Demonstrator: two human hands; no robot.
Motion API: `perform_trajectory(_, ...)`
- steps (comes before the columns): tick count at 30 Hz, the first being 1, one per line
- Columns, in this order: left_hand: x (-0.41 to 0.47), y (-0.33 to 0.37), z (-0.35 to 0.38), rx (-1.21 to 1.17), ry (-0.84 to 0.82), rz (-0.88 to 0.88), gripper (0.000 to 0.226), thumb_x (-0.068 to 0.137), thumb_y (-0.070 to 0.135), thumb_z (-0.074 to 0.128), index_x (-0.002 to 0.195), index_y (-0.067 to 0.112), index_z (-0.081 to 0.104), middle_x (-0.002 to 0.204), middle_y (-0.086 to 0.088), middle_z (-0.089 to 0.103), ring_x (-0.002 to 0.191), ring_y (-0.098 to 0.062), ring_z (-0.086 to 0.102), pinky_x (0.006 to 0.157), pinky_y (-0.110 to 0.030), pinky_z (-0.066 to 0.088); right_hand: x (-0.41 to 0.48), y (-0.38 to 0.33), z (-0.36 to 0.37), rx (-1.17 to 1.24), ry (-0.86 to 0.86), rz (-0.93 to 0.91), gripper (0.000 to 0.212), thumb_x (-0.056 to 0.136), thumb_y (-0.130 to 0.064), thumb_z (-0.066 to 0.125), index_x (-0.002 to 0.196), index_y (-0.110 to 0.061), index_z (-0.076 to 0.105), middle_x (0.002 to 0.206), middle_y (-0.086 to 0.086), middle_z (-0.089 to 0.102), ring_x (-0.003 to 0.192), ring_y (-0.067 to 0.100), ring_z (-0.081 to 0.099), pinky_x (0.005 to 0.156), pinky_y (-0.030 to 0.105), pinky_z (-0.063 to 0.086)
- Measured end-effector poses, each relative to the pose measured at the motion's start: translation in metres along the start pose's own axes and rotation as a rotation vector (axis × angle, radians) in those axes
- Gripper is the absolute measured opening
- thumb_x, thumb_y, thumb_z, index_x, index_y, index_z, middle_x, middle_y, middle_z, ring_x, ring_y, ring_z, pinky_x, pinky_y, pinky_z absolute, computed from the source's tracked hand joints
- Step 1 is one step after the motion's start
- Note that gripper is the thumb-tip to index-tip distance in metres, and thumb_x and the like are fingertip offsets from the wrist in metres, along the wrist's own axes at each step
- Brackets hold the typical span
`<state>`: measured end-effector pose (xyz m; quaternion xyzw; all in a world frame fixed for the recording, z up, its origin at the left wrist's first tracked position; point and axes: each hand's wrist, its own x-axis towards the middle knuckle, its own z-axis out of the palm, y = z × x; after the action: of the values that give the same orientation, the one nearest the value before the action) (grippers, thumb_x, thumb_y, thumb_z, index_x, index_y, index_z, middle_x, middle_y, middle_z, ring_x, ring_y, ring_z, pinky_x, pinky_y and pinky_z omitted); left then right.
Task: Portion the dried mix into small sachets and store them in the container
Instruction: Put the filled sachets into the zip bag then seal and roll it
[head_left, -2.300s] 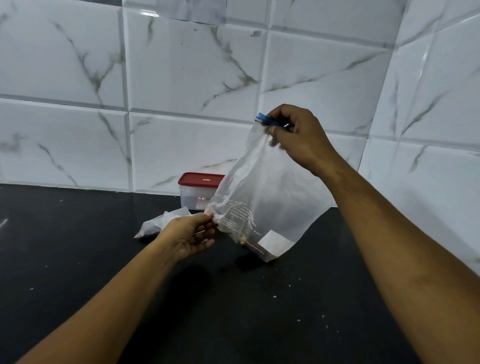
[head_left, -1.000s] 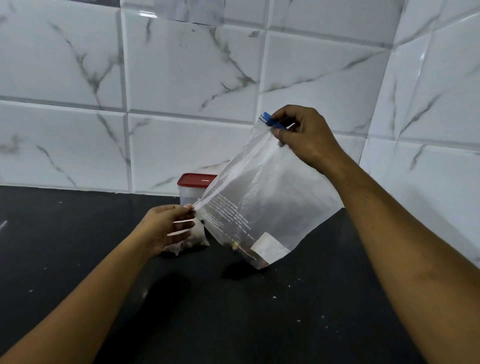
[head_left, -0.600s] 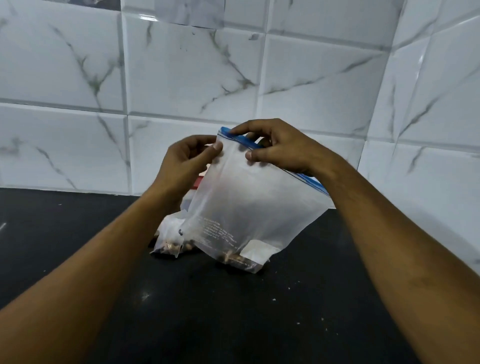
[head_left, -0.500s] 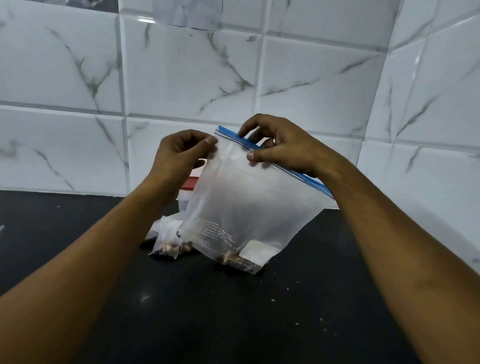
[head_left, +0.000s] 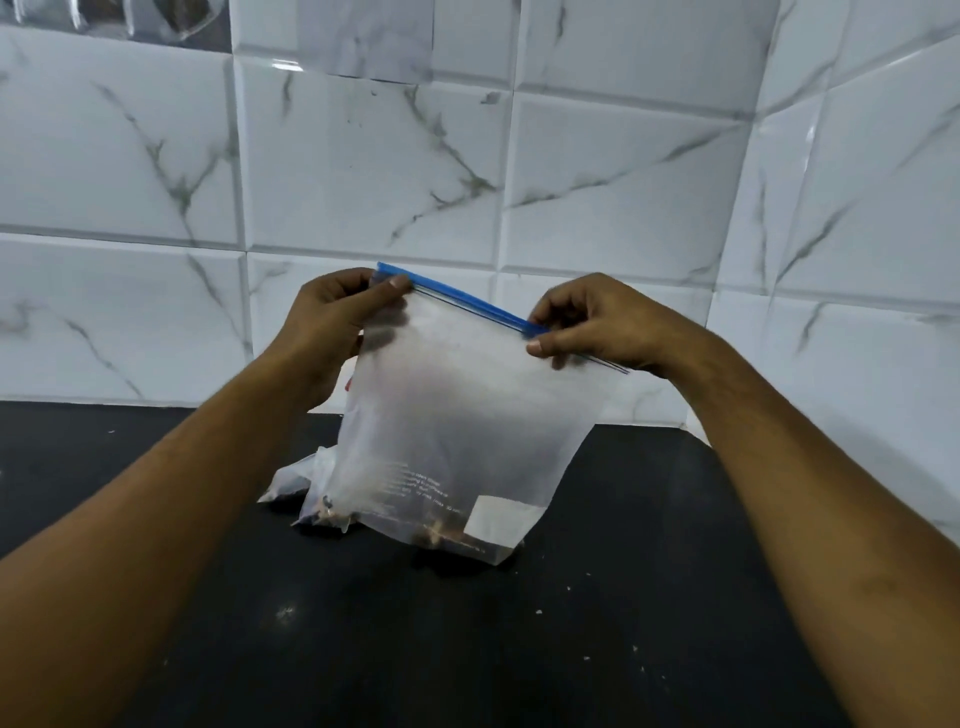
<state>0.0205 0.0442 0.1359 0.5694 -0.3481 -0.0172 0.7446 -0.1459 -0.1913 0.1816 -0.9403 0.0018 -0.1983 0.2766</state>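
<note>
A wall of white marble-veined tiles (head_left: 363, 171) runs behind a black countertop (head_left: 415, 649) and turns a corner on the right; pale specks and crumbs dot the dark surface; at the top left corner something glassy (head_left: 104, 15) is cut off by the frame edge, and what it is cannot be told.

The head view is the only one. A frosted zip bag (head_left: 457, 415) stands tall in the middle, held up over the countertop; whether its lower edge rests on the surface or hangs just above it cannot be told. The left hand (head_left: 337, 322) pinches the left end of the blue zip strip (head_left: 457, 301) between thumb and curled fingers; the right hand (head_left: 597, 322) pinches the same strip further along, and the strip's right end passes under that hand; the two hands are apart, each clamped on the bag's top. A little brown dried mix (head_left: 436, 535) lies in the bag's bottom, dim through the plastic; the printed lines (head_left: 415, 486) above it are too blurred to read; a white label (head_left: 498, 519) sits beside them. Small sachets (head_left: 296, 480) lie on the countertop just behind the bag's lower left, partly covered by it; a sliver of red (head_left: 347, 385) shows at the bag's left edge, the rest hidden.
</note>
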Motion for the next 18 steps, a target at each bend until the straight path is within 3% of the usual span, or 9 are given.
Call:
perform_trajectory(3,0.002,-0.007,-0.014,-0.053,0.065,-0.05,0.011,0.092,0.026,0.076,0.093,0.016,0.076,0.078,0.004,0.072,0.074,-0.009,0.068,0.085,-0.034,0.053,-0.007,0.017,-0.013,-0.029,-0.021,0.093,0.01,0.089,-0.016,0.081,0.099,-0.014,0.078,0.083,0.003,0.078,0.075,0.015,0.073,0.077,0.037,0.054)
perform_trajectory(6,-0.001,-0.016,-0.018,-0.064,0.079,-0.072,0.008,0.093,0.025,0.075,0.091,0.017,0.076,0.077,0.004,0.071,0.075,-0.01,0.068,0.083,-0.034,0.053,-0.01,0.03,-0.019,-0.004,0.122,0.12,0.01,0.087,-0.02,0.084,0.092,-0.014,0.078,0.08,0.007,0.077,0.072,0.015,0.071,0.073,0.036,0.053)
perform_trajectory(10,-0.002,-0.023,-0.018,-0.057,0.089,-0.05,0.007,0.096,0.019,0.072,0.102,0.016,0.076,0.083,0.002,0.072,0.079,-0.012,0.07,0.075,-0.029,0.059,-0.009,0.031,-0.019,0.002,0.354,0.044,0.013,0.087,-0.022,0.083,0.087,-0.011,0.075,0.072,0.002,0.069,0.055,0.005,0.058,0.055,0.015,0.046)
perform_trajectory(14,-0.007,-0.031,-0.019,-0.005,0.104,-0.091,0.005,0.095,0.01,0.071,0.097,0.014,0.073,0.089,-0.002,0.074,0.082,-0.013,0.072,0.07,-0.025,0.06,-0.009,0.027,-0.021,0.102,0.375,0.018,0.006,0.093,-0.009,0.071,0.099,-0.01,0.074,0.084,0.006,0.072,0.057,0.012,0.06,0.05,0.022,0.042)
perform_trajectory(18,-0.013,-0.039,-0.018,0.004,0.11,-0.107,0.003,0.094,0.008,0.072,0.095,0.011,0.074,0.09,-0.005,0.073,0.079,-0.013,0.073,0.063,-0.02,0.058,-0.011,0.033,-0.017,0.079,0.345,0.093,0.008,0.091,-0.006,0.072,0.097,-0.01,0.074,0.087,0.009,0.075,0.066,0.018,0.072,0.057,0.03,0.052)
